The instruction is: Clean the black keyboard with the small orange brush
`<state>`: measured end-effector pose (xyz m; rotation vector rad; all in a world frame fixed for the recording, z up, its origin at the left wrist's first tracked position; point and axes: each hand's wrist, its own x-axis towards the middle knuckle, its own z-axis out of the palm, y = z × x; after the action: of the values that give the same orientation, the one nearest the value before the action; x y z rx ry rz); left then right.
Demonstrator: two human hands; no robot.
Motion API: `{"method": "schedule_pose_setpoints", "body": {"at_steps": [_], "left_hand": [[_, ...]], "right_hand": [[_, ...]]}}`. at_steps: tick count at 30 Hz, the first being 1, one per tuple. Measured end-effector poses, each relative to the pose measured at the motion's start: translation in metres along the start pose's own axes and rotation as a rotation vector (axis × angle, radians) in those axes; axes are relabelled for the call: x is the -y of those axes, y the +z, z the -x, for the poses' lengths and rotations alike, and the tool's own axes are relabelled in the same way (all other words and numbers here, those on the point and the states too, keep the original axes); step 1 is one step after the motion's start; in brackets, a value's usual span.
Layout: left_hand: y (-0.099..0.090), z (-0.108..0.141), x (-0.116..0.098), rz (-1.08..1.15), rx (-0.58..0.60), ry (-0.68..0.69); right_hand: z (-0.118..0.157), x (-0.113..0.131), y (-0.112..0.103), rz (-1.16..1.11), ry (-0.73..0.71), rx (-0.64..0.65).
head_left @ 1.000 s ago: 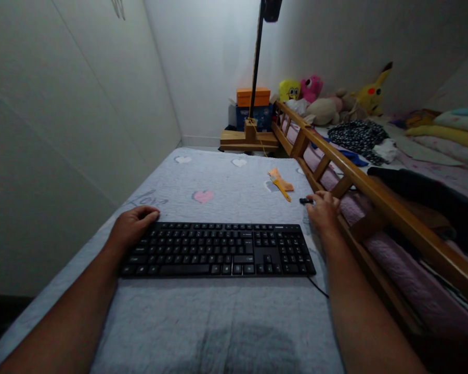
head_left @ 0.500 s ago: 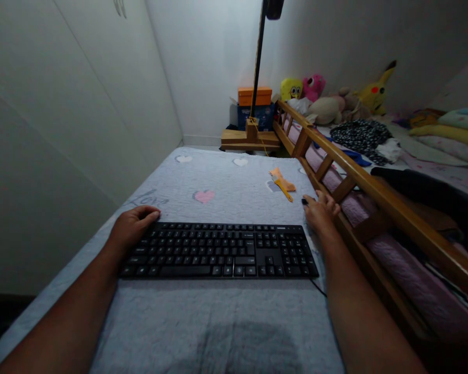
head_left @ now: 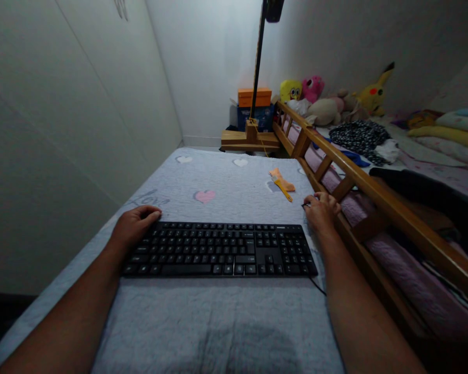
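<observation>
A black keyboard [head_left: 218,249] lies flat on the cloth-covered surface. My left hand [head_left: 134,226] is closed about its upper left corner, thumb pointing along the top edge and most fingers hidden. Beyond the upper right corner, my right hand [head_left: 320,210] has curled fingers pinching a small black thing [head_left: 306,205], mostly hidden and too small to name. Past that hand lies a brush with a yellow handle [head_left: 284,190], resting on a folded orange cloth [head_left: 290,184].
A wooden bed rail [head_left: 347,161] runs close along my right arm. A cord [head_left: 317,284] leaves the keyboard's lower right. The bluish quilt [head_left: 218,317] has heart prints. At the far end are a wooden stand [head_left: 234,139] and an orange box [head_left: 254,97]; a white cabinet [head_left: 81,104] is at left.
My right hand's fingers have drawn in around the small black thing, which now shows less and at a different tilt. The keyboard and left hand have barely shifted.
</observation>
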<state>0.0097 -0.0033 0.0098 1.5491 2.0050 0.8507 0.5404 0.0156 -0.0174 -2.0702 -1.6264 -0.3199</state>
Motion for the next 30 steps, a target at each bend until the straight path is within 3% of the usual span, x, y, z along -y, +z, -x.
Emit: {"method": "schedule_pose_setpoints", "body": {"at_steps": [8,15,21,30], "left_hand": [[0.000,0.000,0.001,0.002,-0.010,0.018],[0.001,0.000,0.002,0.016,-0.005,0.019],[-0.001,-0.001,0.001,0.017,-0.002,0.041],[0.000,0.000,0.001,0.032,0.002,0.032]], "right_hand": [[-0.003,0.013,-0.021,-0.094,-0.025,-0.025],[-0.003,0.040,-0.070,-0.463,0.016,0.101],[0.022,0.059,-0.102,-0.498,-0.085,0.239],[0.068,0.067,-0.096,-0.584,-0.082,0.391]]}}
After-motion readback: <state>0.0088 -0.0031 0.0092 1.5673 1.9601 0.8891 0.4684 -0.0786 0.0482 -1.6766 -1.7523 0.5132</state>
